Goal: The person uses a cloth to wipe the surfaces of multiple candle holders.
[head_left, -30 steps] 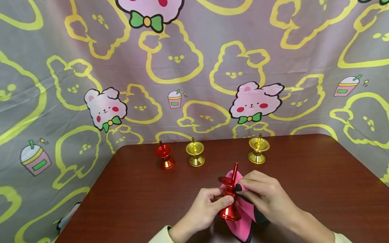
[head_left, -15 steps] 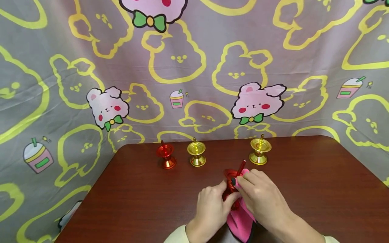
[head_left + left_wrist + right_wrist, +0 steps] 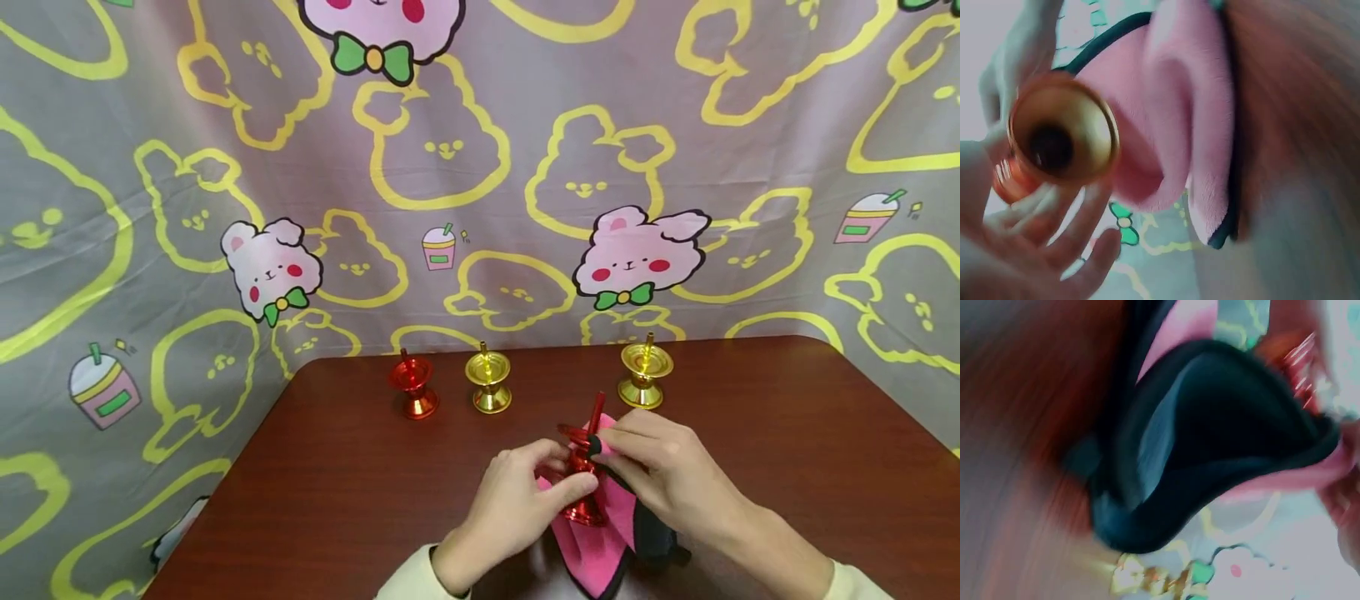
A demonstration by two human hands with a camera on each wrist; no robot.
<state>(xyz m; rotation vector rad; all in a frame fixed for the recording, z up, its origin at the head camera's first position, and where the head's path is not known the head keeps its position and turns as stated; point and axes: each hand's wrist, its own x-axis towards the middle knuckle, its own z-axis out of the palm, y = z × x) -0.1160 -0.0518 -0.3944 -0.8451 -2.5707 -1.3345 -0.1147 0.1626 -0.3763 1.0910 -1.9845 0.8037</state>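
In the head view my left hand holds a shiny red candlestick between thumb and fingers, above the table's near part. The stick leans slightly, its thin stem pointing up. My right hand pinches a pink cloth with black edging and a dark reverse side, pressing it to the candlestick just under the dish. Most of the cloth hangs down behind the stick. The left wrist view looks into the candlestick's hollow base, with the pink cloth beside it. The cloth's dark side fills the right wrist view.
At the back of the brown table stand another red candlestick, a gold candlestick and, farther right, a second gold candlestick. A grey curtain with cartoon prints hangs right behind the table.
The candlestick first rises and turns in my left hand, then settles back a little lower. My right hand with the cloth shifts slightly over the stick's neck. The standing candlesticks stay put.
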